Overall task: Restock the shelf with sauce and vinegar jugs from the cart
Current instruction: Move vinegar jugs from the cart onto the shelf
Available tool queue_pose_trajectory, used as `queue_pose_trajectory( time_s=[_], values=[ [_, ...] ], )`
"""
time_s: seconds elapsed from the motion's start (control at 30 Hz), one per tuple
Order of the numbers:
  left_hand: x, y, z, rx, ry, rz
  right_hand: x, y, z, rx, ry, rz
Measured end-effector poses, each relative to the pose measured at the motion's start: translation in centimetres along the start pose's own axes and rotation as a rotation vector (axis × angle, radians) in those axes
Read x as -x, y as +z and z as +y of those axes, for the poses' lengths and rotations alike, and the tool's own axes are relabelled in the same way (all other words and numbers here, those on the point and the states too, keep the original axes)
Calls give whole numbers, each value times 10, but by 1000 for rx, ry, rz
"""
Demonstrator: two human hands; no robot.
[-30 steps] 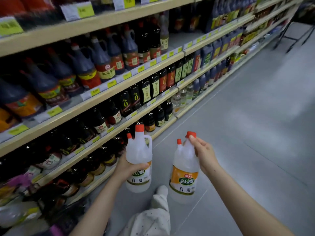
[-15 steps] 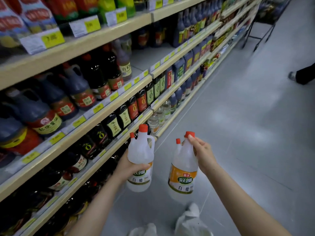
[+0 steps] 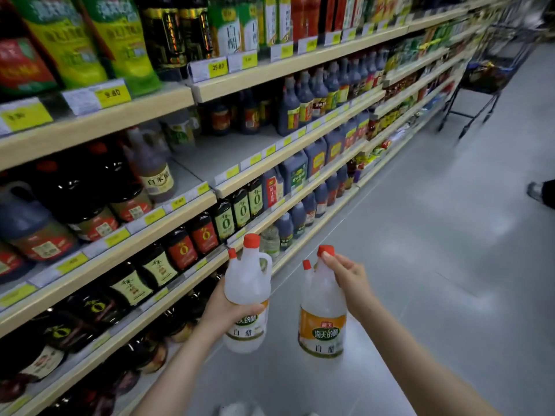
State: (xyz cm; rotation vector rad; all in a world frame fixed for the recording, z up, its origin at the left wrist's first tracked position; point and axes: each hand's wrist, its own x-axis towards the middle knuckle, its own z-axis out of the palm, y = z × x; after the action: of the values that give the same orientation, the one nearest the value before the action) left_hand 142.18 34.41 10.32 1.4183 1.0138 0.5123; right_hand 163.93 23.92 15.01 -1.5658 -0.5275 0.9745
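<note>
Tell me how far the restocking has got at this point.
Done: most shelves look full of dark sauce bottles; whether this person put them there cannot be told. In hand: the left hand holds one white vinegar jug by its body, the right hand another jug by its neck. Left: both still need shelving; a bare gap shows on the second shelf. A cart stands far down the aisle.

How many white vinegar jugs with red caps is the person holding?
2. One white vinegar jug is in the left hand, nearer the shelves; the other white vinegar jug hangs from the right hand, gripped near its cap.
</note>
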Motion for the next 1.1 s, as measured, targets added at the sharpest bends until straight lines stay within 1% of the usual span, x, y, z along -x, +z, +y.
queue_pose_trajectory(
  time_s=[0.1,0.23,0.47,0.7,0.8,0.9,1.0,1.1],
  values=[
    [-22,23,11,2,10,45,-34,-18,-12,10,17,3],
    [-58,30,16,-7,-10,84,-75,-25,-24,-38,30,-21],
    [-136,7,31,11,41,151,-156,-1,-55,-32,-40,-59],
    [-198,-18,63,-11,86,215,-222,24,-87,-56,-96,-123],
    [-215,-19,72,-11,95,277,-251,27,-91,-60,-121,-153],
    [-231,-13,77,24,116,356,-278,24,-98,-57,-105,-209],
    [-247,0,81,64,136,461,-306,16,-108,-25,-131,-288],
    [-265,13,96,50,190,578,-333,8,-124,31,-160,-389]
  ],
)
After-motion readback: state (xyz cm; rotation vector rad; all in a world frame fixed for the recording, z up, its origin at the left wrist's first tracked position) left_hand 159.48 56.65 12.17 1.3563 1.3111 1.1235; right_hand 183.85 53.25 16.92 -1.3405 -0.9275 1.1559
